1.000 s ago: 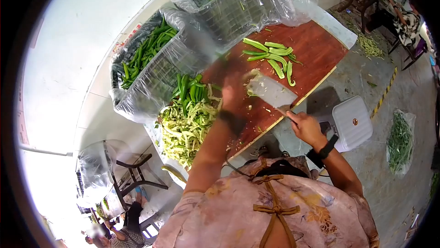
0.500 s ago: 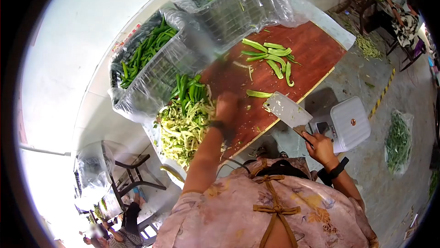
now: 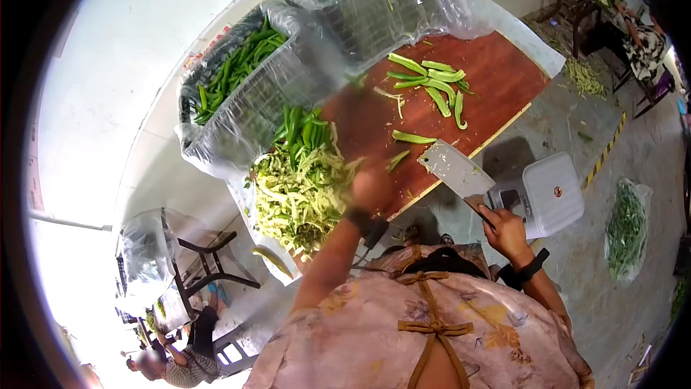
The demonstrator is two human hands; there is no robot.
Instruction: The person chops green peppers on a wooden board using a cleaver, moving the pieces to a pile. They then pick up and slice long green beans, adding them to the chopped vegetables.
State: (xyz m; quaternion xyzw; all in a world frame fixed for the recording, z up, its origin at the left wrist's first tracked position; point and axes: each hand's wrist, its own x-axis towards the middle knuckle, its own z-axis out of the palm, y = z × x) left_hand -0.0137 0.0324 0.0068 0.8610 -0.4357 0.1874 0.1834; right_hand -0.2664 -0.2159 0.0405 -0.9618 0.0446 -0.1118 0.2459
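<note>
My right hand [image 3: 507,234] is closed round the dark handle of a cleaver [image 3: 457,169], whose broad blade, flecked with pale bits, lies over the front edge of the red-brown board [image 3: 497,76]. Motion smears my left hand [image 3: 372,189] at the board's near left part, and I cannot tell whether it holds anything. Right by its fingers is a green pepper piece [image 3: 397,161]. A halved pepper [image 3: 414,138] lies at the blade's tip, and several more split peppers [image 3: 439,83] are farther back. Beside my left hand rises a heap of pale seedy pepper cores [image 3: 299,198].
Whole green peppers [image 3: 299,130] lie behind the heap. Plastic-lined crates [image 3: 245,112] line the wall side, one full of peppers [image 3: 241,61]. A white lidded box [image 3: 553,195] stands beside the board, a bag of greens [image 3: 626,227] on the floor. People sit at both far sides.
My left hand has shifted right and toward me, and a green pepper piece now shows by its fingers. The cleaver and right hand stay nearly in place; the whole view has shifted slightly.
</note>
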